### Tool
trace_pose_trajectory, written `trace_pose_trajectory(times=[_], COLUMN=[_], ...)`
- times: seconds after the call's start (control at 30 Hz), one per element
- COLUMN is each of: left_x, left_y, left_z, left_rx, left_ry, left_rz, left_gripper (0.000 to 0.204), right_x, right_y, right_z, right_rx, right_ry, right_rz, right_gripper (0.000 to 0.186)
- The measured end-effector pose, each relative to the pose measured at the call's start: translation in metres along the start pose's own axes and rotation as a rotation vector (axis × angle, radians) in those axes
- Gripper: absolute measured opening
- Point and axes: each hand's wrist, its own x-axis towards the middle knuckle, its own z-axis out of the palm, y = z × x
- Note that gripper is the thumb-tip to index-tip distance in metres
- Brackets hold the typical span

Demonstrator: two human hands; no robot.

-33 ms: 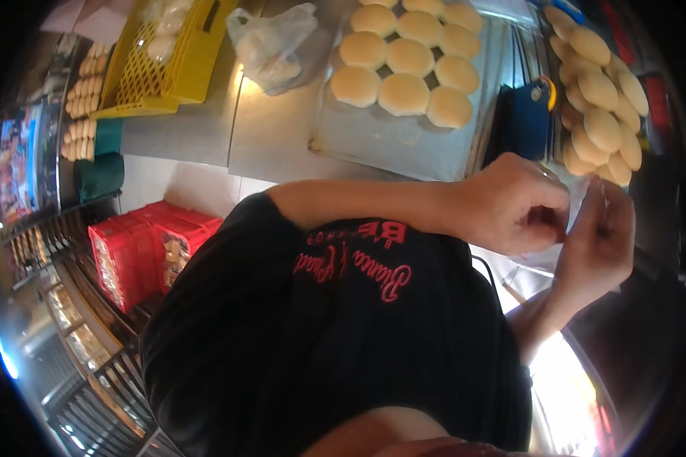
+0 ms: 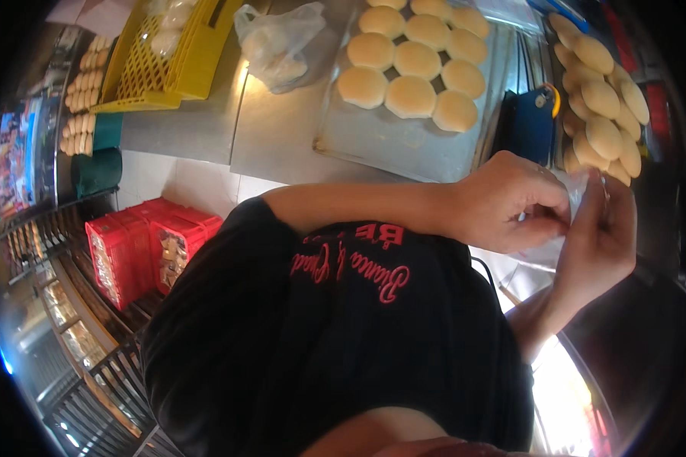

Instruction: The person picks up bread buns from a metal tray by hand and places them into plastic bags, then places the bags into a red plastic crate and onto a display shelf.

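Both hands meet at the right side over a clear plastic bag (image 2: 545, 255), only part of which shows between them. My left hand (image 2: 511, 204) reaches across my body, its fingers curled and pinching the thin plastic. Close beside it, my right hand (image 2: 606, 232) is closed with fingertips pointing up, gripping the bag's upper edge. What the bag holds, if anything, is hidden. Just beyond the hands lies a pile of golden buns (image 2: 604, 137). A dark blue holder (image 2: 530, 126) with a yellow-orange loop stands next to my left hand.
A metal tray (image 2: 389, 145) with rows of round buns lies on the steel table (image 2: 274, 141). A knotted-looking plastic bag (image 2: 276, 49) with pale contents and a yellow crate (image 2: 194, 84) stand farther left. Red crates (image 2: 133, 255) sit low at left, near shelves (image 2: 91, 343).
The view has shifted slightly, so the tray and buns appear a little lower and farther right. Both hands keep their grip on the plastic bag with only small finger movement.
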Motion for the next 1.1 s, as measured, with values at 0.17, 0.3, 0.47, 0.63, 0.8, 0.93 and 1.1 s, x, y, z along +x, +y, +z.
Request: trace_pose_trajectory(times=[0.17,0.3,0.47,0.63,0.8,0.93,1.1], left_x=[-0.055,-0.107,-0.231,-0.349,-0.357,-0.355,-0.337], left_y=[0.0,0.004,-0.027,-0.072,-0.081,-0.095,-0.069], left_z=[-0.059,-0.118,-0.194,-0.224,-0.249,-0.251,-0.264], left_rx=[0.458,1.478,1.757,1.541,1.375,1.544,1.15], left_ry=[0.191,0.414,0.405,0.49,0.548,0.594,0.675], left_rz=[-0.109,-0.245,-0.609,-0.745,-0.542,-0.646,-0.528], left_gripper=[0.043,0.052,0.066,0.071,0.067,0.072,0.069], right_x=[-0.005,-0.015,-0.056,-0.082,-0.104,-0.12,-0.131], right_y=[-0.071,-0.105,-0.116,-0.109,-0.09,-0.094,-0.095], right_z=[0.063,0.134,0.233,0.285,0.335,0.348,0.364], right_rx=[0.059,0.323,0.266,0.133,0.056,0.055,0.354], right_ry=[-0.238,-0.542,-1.273,-1.529,-1.276,-1.188,-1.168], right_rz=[-0.539,-0.893,-0.689,-0.665,-0.895,-0.957,-0.958], right_gripper=[0.011,0.009,0.02,0.05,0.082,0.098,0.103])
